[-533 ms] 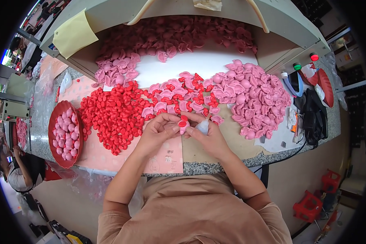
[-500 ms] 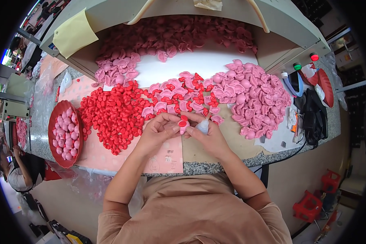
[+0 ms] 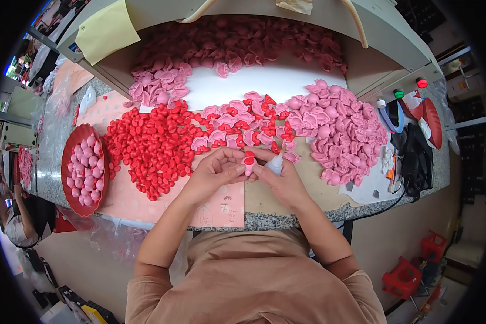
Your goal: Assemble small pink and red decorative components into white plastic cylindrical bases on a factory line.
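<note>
Both hands meet over the near middle of the table, with a small red-and-pink plastic piece [image 3: 249, 162] between their fingertips. My left hand [image 3: 213, 175] is closed, pinching the piece from the left. My right hand [image 3: 287, 188] touches its right side with the thumb. A small translucent squeeze bottle [image 3: 275, 164] is tucked in that same right hand, nozzle up. Just beyond the fingers lie several pink frilled pieces with red parts against them [image 3: 235, 125]. To the left spreads a heap of small red pieces [image 3: 151, 148]; to the right, a heap of pink pieces [image 3: 346, 132].
A red scalloped bowl [image 3: 68, 153] of pink balls stands at the left edge. Behind is a grey cabinet [image 3: 383, 89] with more pink pieces inside and hoses overhead. Black bags [image 3: 417, 159] lie at the right. Red stools [image 3: 402, 278] stand on the floor; another person sits far left.
The whole view has shifted slightly. Both hands stay together on the red-and-pink piece, and the squeeze bottle remains in my right hand, its nozzle tilted a little differently.
</note>
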A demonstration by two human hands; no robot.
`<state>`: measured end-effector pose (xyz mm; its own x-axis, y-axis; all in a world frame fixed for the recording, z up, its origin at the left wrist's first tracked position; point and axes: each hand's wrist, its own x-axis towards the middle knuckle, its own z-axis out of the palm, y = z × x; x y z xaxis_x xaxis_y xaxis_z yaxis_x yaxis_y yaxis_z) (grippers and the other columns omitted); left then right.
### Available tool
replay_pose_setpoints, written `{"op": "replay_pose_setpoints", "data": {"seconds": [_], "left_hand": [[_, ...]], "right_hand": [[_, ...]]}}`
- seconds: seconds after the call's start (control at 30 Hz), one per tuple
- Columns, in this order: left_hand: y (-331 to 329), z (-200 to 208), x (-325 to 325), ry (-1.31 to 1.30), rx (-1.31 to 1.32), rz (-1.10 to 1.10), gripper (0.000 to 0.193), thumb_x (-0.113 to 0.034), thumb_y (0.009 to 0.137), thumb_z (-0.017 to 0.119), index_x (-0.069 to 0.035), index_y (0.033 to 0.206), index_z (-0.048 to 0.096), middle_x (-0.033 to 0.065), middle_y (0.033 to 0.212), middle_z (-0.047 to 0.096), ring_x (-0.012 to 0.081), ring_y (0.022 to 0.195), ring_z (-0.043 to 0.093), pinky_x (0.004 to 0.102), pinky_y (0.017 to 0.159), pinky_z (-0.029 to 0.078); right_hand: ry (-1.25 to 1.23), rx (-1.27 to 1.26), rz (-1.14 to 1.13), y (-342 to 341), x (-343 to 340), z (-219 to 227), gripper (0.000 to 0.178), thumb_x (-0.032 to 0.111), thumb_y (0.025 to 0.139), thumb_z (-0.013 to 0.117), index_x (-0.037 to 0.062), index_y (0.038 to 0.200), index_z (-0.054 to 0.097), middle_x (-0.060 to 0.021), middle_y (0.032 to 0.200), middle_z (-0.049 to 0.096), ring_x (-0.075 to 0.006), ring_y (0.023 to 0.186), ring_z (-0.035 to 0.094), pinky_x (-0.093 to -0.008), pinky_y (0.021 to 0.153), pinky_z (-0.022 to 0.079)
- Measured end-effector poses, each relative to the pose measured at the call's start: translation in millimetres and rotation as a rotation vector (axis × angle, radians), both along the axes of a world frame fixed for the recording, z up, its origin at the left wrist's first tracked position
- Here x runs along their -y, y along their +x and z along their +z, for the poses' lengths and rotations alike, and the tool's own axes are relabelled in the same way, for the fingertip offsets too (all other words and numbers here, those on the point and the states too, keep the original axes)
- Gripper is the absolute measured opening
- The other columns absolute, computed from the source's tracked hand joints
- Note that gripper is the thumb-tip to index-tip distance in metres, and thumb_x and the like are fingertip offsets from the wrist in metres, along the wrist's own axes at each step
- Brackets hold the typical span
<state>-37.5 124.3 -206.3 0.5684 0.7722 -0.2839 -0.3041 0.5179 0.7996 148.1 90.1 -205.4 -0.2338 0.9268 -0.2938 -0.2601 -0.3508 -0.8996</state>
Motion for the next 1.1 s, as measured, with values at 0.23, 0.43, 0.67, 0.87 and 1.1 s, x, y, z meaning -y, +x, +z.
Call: {"op": "replay_pose_setpoints", "data": {"seconds": [0.23, 0.43, 0.67, 0.87, 1.1], "left_hand": [[-2.4, -2.8, -1.0, 0.047, 0.009, -0.077, 0.018, -0.006, 0.09, 0.052, 0.0, 0.106, 0.047, 0.0121, 0.101, 0.059, 0.0208, 0.093, 0.061, 0.0329, 0.085, 0.051], [-1.6, -2.4, -0.7, 0.052, -0.003, -0.053, 0.018, -0.006, 0.09, 0.052, 0.002, 0.105, 0.047, 0.012, 0.1, 0.06, 0.0199, 0.093, 0.061, 0.0319, 0.085, 0.051], [1.0, -1.4, 0.9, 0.062, 0.001, -0.029, 0.017, -0.005, 0.09, 0.052, 0.003, 0.104, 0.047, 0.0116, 0.1, 0.059, 0.0191, 0.092, 0.061, 0.0317, 0.084, 0.051], [1.8, -1.3, 1.2, 0.079, -0.018, -0.007, 0.017, -0.004, 0.09, 0.052, 0.003, 0.104, 0.047, 0.0117, 0.101, 0.058, 0.0187, 0.092, 0.061, 0.0325, 0.084, 0.052], [2.5, -2.4, 2.2, 0.084, -0.025, 0.009, 0.017, -0.005, 0.09, 0.053, 0.002, 0.104, 0.047, 0.0114, 0.101, 0.058, 0.018, 0.093, 0.06, 0.0311, 0.083, 0.052]], "right_hand": [[-0.019, 0.018, 0.023, -0.7, -0.1, -0.4, 0.037, 0.007, 0.088, 0.055, -0.0013, 0.123, 0.048, -0.0058, 0.113, 0.056, -0.0094, 0.089, 0.054, -0.0251, 0.076, 0.045], [-0.005, 0.013, 0.01, -2.5, -2.6, -1.0, 0.037, 0.007, 0.087, 0.055, -0.0011, 0.123, 0.049, -0.0057, 0.116, 0.054, -0.0093, 0.092, 0.053, -0.0255, 0.078, 0.044], [0.012, 0.032, -0.007, -2.0, -2.3, -6.1, 0.037, 0.006, 0.088, 0.054, -0.0012, 0.123, 0.049, -0.0056, 0.117, 0.053, -0.0096, 0.093, 0.053, -0.0257, 0.079, 0.044], [0.027, 0.031, -0.015, -3.2, -2.9, -3.2, 0.036, 0.007, 0.088, 0.055, -0.0009, 0.123, 0.049, -0.0049, 0.116, 0.053, -0.0094, 0.092, 0.053, -0.0252, 0.078, 0.045], [-0.019, 0.019, 0.0, -2.4, -2.6, -4.0, 0.037, 0.007, 0.088, 0.055, -0.0006, 0.123, 0.049, -0.005, 0.117, 0.053, -0.0095, 0.094, 0.053, -0.0254, 0.079, 0.044]]}}
